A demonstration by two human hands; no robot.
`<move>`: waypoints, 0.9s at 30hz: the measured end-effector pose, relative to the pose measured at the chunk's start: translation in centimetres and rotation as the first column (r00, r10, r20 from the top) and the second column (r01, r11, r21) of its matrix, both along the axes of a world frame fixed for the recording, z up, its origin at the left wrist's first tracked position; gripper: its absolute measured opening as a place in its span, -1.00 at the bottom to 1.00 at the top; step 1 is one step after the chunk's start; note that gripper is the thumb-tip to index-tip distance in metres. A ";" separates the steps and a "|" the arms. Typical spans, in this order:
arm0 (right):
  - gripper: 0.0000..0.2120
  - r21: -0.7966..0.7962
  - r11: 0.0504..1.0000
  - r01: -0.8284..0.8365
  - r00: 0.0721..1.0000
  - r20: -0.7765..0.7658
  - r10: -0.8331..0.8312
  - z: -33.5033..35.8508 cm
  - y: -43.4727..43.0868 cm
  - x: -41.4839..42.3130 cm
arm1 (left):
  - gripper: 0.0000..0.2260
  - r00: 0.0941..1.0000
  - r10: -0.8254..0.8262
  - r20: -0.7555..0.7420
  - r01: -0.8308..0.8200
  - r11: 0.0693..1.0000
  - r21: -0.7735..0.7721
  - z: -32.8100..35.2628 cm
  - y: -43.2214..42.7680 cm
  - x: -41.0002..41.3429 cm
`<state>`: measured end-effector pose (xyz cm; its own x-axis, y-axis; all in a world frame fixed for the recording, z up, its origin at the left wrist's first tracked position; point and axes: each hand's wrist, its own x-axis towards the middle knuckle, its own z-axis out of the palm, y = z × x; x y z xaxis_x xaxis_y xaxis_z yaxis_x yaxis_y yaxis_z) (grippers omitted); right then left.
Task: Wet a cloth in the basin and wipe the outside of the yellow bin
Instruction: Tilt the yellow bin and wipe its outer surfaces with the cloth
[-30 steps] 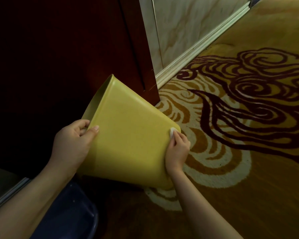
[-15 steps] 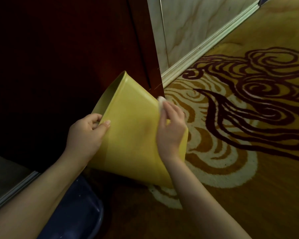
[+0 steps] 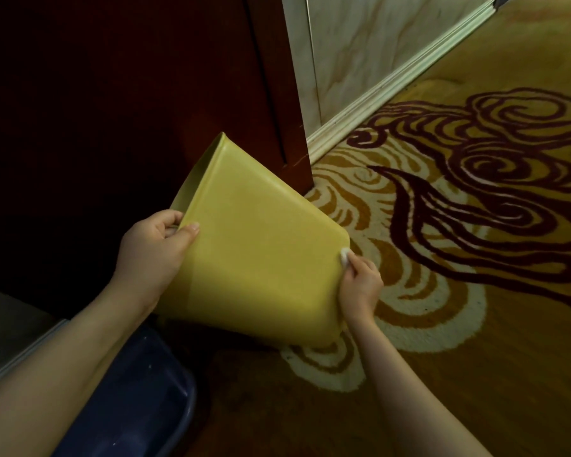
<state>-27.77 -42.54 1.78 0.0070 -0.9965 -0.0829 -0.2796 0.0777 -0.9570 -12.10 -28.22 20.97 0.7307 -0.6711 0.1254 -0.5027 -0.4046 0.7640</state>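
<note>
The yellow bin is tilted on its side, mouth pointing up and left, its base low at the right over the carpet. My left hand grips its rim, thumb on the outer wall and fingers inside. My right hand presses a small white cloth against the bin's right side near the base; only a corner of the cloth shows past my fingertips. The dark blue basin lies on the floor under my left forearm, and its inside is hidden.
A dark red wooden door or cabinet stands right behind the bin. A pale marble wall with white skirting runs to the upper right. Yellow carpet with dark red swirls covers the floor at right.
My right hand has slid the cloth from the bin's upper right edge down to its lower right side near the base. The left hand keeps its hold on the rim.
</note>
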 end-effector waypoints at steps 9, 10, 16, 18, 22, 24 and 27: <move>-0.62 -0.524 0.810 -0.262 0.942 0.044 0.333 6.0 11.9 2.0 | -0.93 1.000 0.004 0.011 -0.005 1.000 0.013 0.1 -0.9 0.0; -0.59 -0.579 0.764 -0.285 0.924 0.048 0.381 6.2 13.2 2.5 | -0.93 1.000 0.004 0.015 -0.004 1.000 0.016 0.1 -0.9 0.0; -0.51 -0.519 0.824 -0.228 0.947 0.078 0.311 1.7 12.8 0.7 | -0.92 1.000 -0.003 -0.017 0.003 1.000 0.016 0.0 -0.5 0.6; -0.51 -0.430 0.886 -0.172 0.974 0.062 0.219 -0.2 11.8 -0.8 | -0.92 0.999 -0.004 -0.035 0.004 1.000 0.004 0.0 -0.2 0.8; -0.64 -0.234 0.963 -0.134 0.990 -0.071 0.120 -2.8 8.8 -3.3 | -0.91 0.997 -0.013 -0.077 0.011 1.000 -0.021 -0.1 0.4 0.6; -0.69 -0.128 0.987 -0.093 0.992 -0.096 0.081 -3.3 7.5 -4.1 | -0.91 0.996 -0.019 -0.092 0.017 0.999 -0.033 -0.1 0.9 0.5; -0.73 0.094 0.995 0.011 1.000 -0.007 -0.010 -3.2 6.3 -5.2 | -0.78 0.995 -0.015 -0.098 0.012 0.999 -0.037 -0.4 1.7 0.5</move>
